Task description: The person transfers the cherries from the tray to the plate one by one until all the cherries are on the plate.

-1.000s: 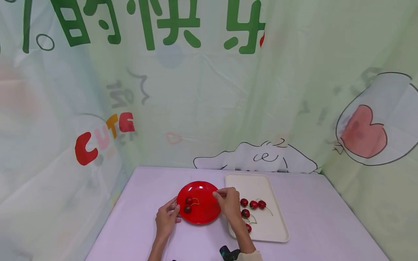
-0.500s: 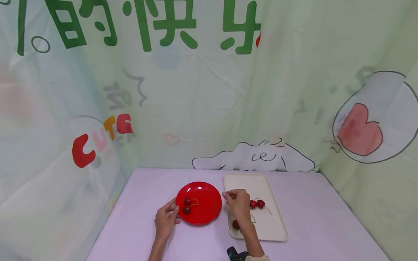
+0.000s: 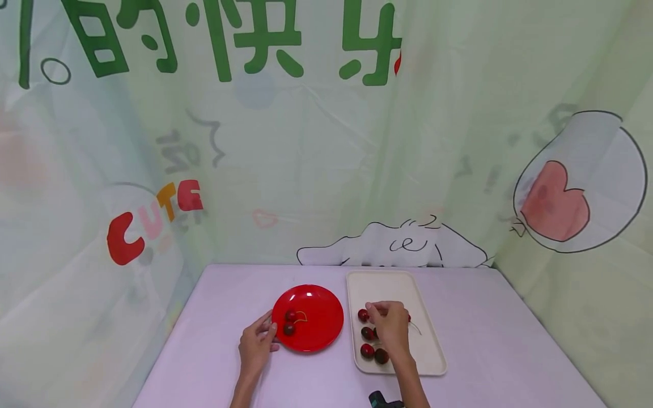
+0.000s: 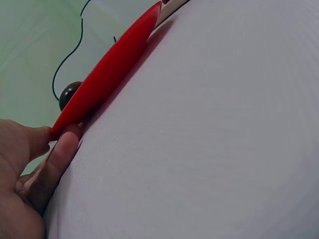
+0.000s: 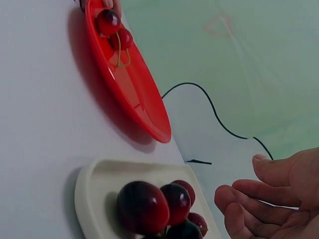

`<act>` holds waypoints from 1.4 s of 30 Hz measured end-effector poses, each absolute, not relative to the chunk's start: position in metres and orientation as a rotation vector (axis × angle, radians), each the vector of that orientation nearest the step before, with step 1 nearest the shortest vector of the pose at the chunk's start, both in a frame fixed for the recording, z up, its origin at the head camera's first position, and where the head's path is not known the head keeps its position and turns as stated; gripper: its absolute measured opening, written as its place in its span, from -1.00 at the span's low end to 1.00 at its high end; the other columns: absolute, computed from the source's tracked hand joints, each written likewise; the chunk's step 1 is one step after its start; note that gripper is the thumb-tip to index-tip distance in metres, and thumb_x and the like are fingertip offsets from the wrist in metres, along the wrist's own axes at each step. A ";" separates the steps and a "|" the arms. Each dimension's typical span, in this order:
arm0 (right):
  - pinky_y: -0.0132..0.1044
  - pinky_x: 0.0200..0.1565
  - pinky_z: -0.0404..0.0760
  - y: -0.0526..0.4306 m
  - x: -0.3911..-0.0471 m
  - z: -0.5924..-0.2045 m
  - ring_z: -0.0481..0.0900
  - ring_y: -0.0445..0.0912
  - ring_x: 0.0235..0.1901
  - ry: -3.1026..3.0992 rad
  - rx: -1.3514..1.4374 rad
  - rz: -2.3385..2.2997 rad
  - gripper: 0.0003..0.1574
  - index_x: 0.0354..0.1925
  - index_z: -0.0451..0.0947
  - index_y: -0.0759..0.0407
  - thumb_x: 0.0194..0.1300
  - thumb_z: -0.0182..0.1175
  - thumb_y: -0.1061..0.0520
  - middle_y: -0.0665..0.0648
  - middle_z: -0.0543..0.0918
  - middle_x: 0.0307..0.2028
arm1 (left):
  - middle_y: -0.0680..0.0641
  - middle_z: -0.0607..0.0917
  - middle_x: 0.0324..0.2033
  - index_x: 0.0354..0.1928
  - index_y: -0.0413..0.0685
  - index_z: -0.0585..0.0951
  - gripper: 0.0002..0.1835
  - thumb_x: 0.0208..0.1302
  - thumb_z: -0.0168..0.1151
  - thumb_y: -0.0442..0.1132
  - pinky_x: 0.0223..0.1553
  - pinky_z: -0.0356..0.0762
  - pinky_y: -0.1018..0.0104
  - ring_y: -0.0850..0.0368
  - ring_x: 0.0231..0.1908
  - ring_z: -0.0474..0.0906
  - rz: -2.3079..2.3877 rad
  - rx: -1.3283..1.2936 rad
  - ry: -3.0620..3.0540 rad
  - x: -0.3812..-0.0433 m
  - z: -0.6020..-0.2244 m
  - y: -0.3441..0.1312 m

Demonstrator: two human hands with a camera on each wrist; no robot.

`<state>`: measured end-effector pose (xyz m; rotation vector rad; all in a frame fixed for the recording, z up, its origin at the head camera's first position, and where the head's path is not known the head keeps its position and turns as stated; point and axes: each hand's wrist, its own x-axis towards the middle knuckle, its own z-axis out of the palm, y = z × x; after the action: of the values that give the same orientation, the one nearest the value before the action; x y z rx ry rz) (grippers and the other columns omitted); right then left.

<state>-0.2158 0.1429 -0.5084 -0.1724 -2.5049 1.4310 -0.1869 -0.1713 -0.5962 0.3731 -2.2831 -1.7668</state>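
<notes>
A round red plate [image 3: 321,331] is on the table, and my left hand [image 3: 254,347] pinches its left rim between thumb and fingers. In the left wrist view the fingers of the left hand [image 4: 47,164] reach under the raised edge of the plate [image 4: 112,69]. Two dark red cherries [image 3: 289,328] with joined stems lie on the plate's left side. My right hand [image 3: 393,328] hovers over a cream tray [image 3: 388,286] of several cherries [image 3: 367,351], partly hiding them. In the right wrist view, the right hand [image 5: 269,199] has thumb and fingers apart with nothing between them.
A pale lilac cloth covers the table [image 3: 490,340]. Printed curtains [image 3: 326,170] rise along its back and both sides. The tray stands close to the plate's right, with a narrow strip of cloth between. A black device [image 3: 384,400] sits at the right wrist.
My right hand has moved right, from the plate's right rim to above the tray. The left hand keeps its hold on the plate, and the two cherries there stay put.
</notes>
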 end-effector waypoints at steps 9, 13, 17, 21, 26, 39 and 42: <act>-0.46 -0.39 0.58 0.165 -0.213 -0.514 0.82 -0.05 -0.42 -2.468 -0.258 1.402 -0.75 -0.12 0.85 0.37 0.50 0.40 0.16 0.30 0.87 -0.36 | -0.27 0.80 -0.03 0.47 0.00 0.63 -0.52 0.57 0.34 -0.27 -0.39 0.78 0.47 0.18 -0.51 0.79 -1.767 0.402 -2.280 -0.188 -0.596 -0.171; -0.46 -0.39 0.56 0.174 -0.210 -0.515 0.82 -0.02 -0.43 -2.466 -0.295 1.397 -0.73 -0.12 0.84 0.40 0.49 0.39 0.16 0.31 0.86 -0.38 | -0.27 0.79 -0.04 0.48 0.01 0.63 -0.51 0.57 0.34 -0.27 -0.39 0.78 0.46 0.15 -0.50 0.80 -1.769 0.407 -2.286 -0.189 -0.598 -0.170; -0.45 -0.39 0.55 0.184 -0.208 -0.519 0.83 -0.04 -0.43 -2.470 -0.307 1.382 -0.71 -0.10 0.83 0.43 0.50 0.37 0.16 0.30 0.87 -0.36 | -0.28 0.79 -0.02 0.49 -0.02 0.61 -0.50 0.57 0.33 -0.29 -0.39 0.79 0.45 0.14 -0.48 0.81 -1.764 0.402 -2.295 -0.189 -0.598 -0.170; -0.45 -0.40 0.52 0.194 -0.206 -0.526 0.82 -0.05 -0.45 -2.469 -0.335 1.359 -0.70 -0.09 0.82 0.45 0.48 0.38 0.17 0.31 0.87 -0.38 | -0.28 0.79 -0.02 0.48 -0.01 0.62 -0.51 0.57 0.33 -0.28 -0.39 0.79 0.46 0.15 -0.48 0.81 -1.763 0.403 -2.299 -0.188 -0.598 -0.169; -0.43 -0.43 0.52 0.203 -0.204 -0.534 0.85 0.00 -0.48 -2.473 -0.335 1.353 -0.73 -0.11 0.82 0.46 0.43 0.41 0.20 0.32 0.86 -0.40 | -0.29 0.79 -0.01 0.48 -0.02 0.62 -0.52 0.58 0.33 -0.26 -0.39 0.78 0.47 0.15 -0.48 0.81 -1.755 0.386 -2.302 -0.187 -0.597 -0.169; -0.19 -0.30 0.59 0.211 -0.203 -0.558 0.77 -0.01 -0.35 -2.580 -0.300 1.226 -0.94 -0.32 0.88 0.28 0.23 0.54 0.27 0.18 0.85 -0.45 | -0.32 0.79 0.03 0.48 -0.01 0.62 -0.51 0.58 0.32 -0.28 -0.38 0.80 0.43 0.12 -0.45 0.84 -1.766 0.376 -2.298 -0.189 -0.603 -0.174; -0.20 -0.33 0.56 0.211 -0.201 -0.561 0.71 -0.07 -0.41 -2.594 -0.321 1.213 -0.97 -0.38 0.87 0.26 0.16 0.56 0.29 0.13 0.82 -0.50 | -0.32 0.78 0.03 0.49 -0.03 0.61 -0.51 0.59 0.32 -0.28 -0.37 0.81 0.43 0.11 -0.44 0.84 -1.773 0.368 -2.304 -0.189 -0.602 -0.173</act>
<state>-0.2006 0.2107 -0.5606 -0.3214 -2.5941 1.2134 -0.1888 -0.1730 -0.6024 0.3679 -2.3038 -1.7732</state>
